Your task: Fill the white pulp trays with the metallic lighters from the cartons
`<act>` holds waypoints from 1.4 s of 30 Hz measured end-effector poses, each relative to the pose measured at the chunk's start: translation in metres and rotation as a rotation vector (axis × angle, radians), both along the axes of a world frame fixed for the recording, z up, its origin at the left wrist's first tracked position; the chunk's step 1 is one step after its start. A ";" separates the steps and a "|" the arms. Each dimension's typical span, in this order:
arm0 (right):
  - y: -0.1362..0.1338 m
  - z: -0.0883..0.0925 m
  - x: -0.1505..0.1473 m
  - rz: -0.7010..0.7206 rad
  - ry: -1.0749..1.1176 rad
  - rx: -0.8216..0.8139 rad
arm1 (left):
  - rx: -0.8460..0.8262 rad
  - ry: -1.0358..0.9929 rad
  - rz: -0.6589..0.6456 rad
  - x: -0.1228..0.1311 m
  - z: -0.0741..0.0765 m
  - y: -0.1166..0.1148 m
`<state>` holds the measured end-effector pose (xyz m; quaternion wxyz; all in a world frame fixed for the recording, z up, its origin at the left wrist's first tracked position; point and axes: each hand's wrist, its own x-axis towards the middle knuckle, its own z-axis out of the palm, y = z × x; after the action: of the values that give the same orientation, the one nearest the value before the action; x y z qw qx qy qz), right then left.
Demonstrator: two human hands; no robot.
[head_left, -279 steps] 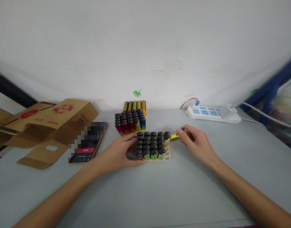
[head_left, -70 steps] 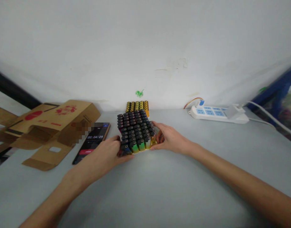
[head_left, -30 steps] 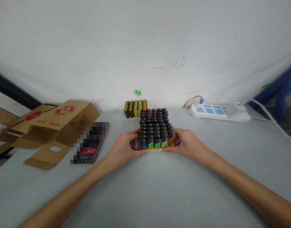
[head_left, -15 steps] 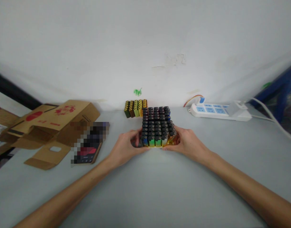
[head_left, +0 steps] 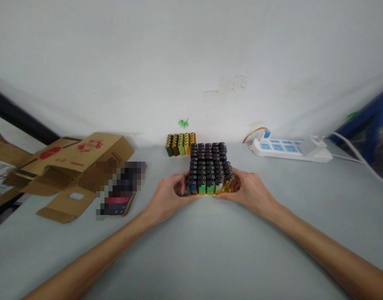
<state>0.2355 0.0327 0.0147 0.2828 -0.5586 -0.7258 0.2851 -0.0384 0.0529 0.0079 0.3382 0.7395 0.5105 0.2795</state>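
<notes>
- A near block of upright, black-topped plastic lighters [head_left: 207,177], with blue, green, clear and amber bodies along its front row, is placed at the middle of the scene.
- Its left side is gripped by the bare left hand [head_left: 169,193], the thumb being laid along the near edge.
- Its right side is gripped by the bare right hand [head_left: 250,189] in the same manner, so that the block is held between both hands.
- Directly behind it, a far block of black-topped lighters [head_left: 208,151] is lined up; whether the two are touching cannot be told.
- Farther left, near the wall, a small block of gold-topped lighters [head_left: 180,143] with dark green, brown, yellow-green and orange bodies is stood.
- To the left, a dark flat smartphone [head_left: 123,196] is laid, its screen partly pixelated.
- Beyond it, a brown cardboard box [head_left: 82,154] with red print is seen, its flaps spread.
- At far right, a white power strip [head_left: 272,150] with blue sockets is placed.
- Everything is backed by a white wall [head_left: 191,62].
</notes>
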 end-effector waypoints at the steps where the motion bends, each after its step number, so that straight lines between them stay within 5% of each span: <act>1: 0.000 0.000 -0.001 -0.007 -0.008 0.004 | -0.001 -0.018 0.004 0.000 -0.002 0.000; 13: -0.002 -0.005 -0.001 -0.014 -0.002 0.029 | 0.056 0.001 -0.011 -0.001 -0.008 -0.002; 24: -0.005 -0.015 0.003 -0.052 0.189 -0.019 | 0.216 0.033 -0.236 -0.010 0.008 -0.002; 28: -0.008 -0.016 0.007 0.013 0.341 -0.038 | 0.092 -0.176 -0.209 -0.017 0.008 0.002; 36: -0.009 -0.018 0.004 -0.003 0.453 -0.040 | -0.229 -0.521 0.008 -0.027 -0.021 0.017; 42: -0.005 -0.019 0.003 -0.107 0.405 -0.007 | -0.304 -0.515 0.051 -0.018 -0.004 0.032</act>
<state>0.2382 0.0276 -0.0043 0.4356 -0.5288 -0.6223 0.3786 -0.0561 0.0850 0.0035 0.5562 0.5720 0.4626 0.3867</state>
